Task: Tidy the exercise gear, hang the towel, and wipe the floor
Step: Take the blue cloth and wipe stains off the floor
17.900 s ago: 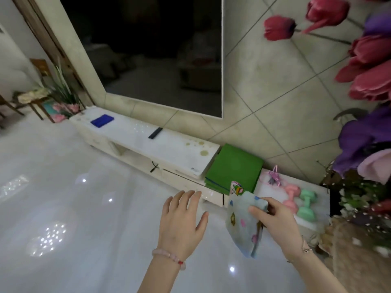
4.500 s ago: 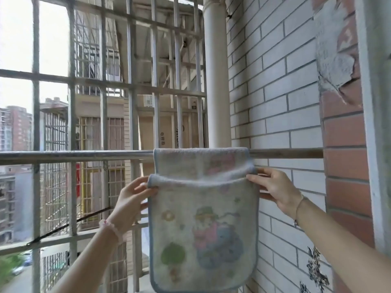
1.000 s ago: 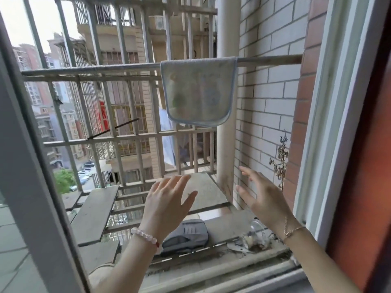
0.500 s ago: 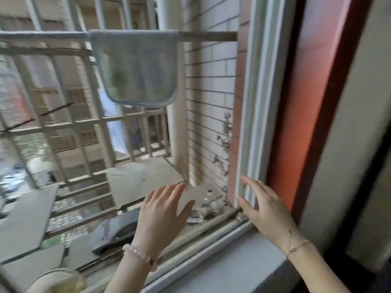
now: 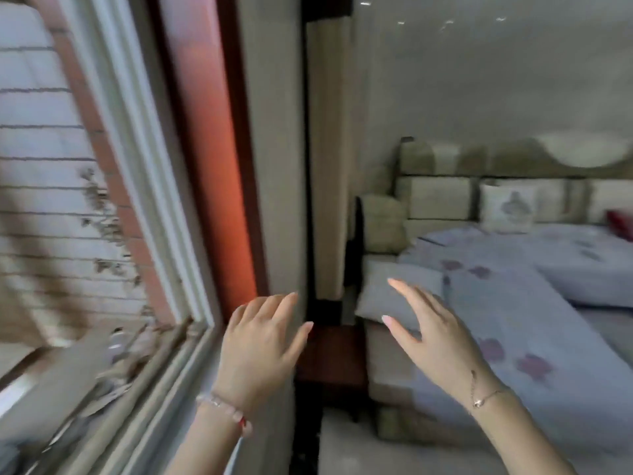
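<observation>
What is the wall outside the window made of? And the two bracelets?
Wall: likely brick, matte white and red, with dark joint lines.
Left bracelet: round pale pink beads, slightly glossy, maybe stone or glass.
Right bracelet: thin shiny chain, probably metal.

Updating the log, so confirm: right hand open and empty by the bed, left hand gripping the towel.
No: the head view shows the left hand open and empty, no towel in sight. The right hand is open and empty by the bed.

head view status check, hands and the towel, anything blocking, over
Left hand and right hand both open, empty, raised. Towel not in view. White window frame left, bed with lilac flowered cover right, dark wooden bedside table ahead.
</observation>
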Demonstrator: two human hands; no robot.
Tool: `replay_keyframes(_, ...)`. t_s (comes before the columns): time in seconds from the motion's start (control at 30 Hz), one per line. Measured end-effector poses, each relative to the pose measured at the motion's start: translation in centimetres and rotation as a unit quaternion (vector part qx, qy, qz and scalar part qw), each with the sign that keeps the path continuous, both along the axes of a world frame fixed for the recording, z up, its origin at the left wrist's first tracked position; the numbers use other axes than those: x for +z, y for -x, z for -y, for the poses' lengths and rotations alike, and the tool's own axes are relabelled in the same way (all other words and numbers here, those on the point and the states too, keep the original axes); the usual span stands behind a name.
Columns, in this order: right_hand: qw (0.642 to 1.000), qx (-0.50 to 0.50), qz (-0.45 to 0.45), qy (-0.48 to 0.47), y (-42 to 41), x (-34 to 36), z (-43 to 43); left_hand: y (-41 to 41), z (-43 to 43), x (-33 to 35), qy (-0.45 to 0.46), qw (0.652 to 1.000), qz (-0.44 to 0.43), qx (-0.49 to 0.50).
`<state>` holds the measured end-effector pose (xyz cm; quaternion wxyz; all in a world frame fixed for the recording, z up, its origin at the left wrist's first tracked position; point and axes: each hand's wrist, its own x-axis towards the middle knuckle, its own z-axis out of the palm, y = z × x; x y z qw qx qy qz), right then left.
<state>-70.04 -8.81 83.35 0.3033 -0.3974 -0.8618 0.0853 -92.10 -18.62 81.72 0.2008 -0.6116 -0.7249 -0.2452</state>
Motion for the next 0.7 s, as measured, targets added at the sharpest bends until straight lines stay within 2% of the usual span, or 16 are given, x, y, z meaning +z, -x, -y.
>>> replay_keyframes(0.13, 0.988, -0.151, -0.001, 0.018, -8.8, -1.4, 2.7, -6.0, -2.9, -0.7, 0.02, 0.992, 0.006, -0.122)
replay_keyframes(0.33, 0.958, -0.287, -0.022, 0.015, -18.0, -2.2, 8.2, -17.2, -4.9, -1.2, 0.039, 0.954, 0.002, -0.299)
replay_keyframes(0.53, 0.92, -0.389, -0.041, 0.027, -25.2, -2.7, 12.8, -26.1, -4.9, -1.5, 0.047, 0.91, 0.004, -0.411)
replay_keyframes(0.7, 0.892, -0.45, -0.04, 0.037, -30.7, -3.5, 16.0, -32.6, -4.2, -2.4, 0.052, 0.885, 0.002, -0.463)
